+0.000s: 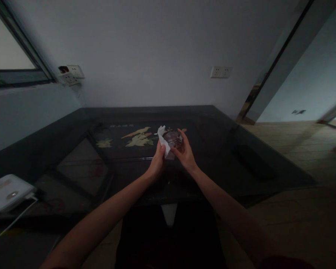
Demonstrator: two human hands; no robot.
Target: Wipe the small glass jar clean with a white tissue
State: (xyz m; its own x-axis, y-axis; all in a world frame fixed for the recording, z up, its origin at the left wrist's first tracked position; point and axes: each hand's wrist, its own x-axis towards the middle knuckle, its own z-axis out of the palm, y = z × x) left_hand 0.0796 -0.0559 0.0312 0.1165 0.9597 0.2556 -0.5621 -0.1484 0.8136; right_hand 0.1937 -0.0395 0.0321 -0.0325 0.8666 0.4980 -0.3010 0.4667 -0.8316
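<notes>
Above the dark glossy table (pixel 212 164), both hands meet around a small round, clear object (pixel 173 138) that looks like glass; its exact kind is hard to make out in the dim light. My left hand (pixel 157 154) is closed on a crumpled white tissue (pixel 164 141), pressed against the object's left side. My right hand (pixel 186 152) grips the clear object from the right, thumb below and fingers around its far edge. Part of the tissue hangs beneath the object, between the hands.
A white box-shaped device (pixel 9 192) with a cable (pixel 14 223) sits at the table's left. A dark flat object (pixel 253 162) lies on the right. Wall sockets (pixel 221 72) are behind the table. Pale floral decoration (pixel 140 138) marks the tabletop.
</notes>
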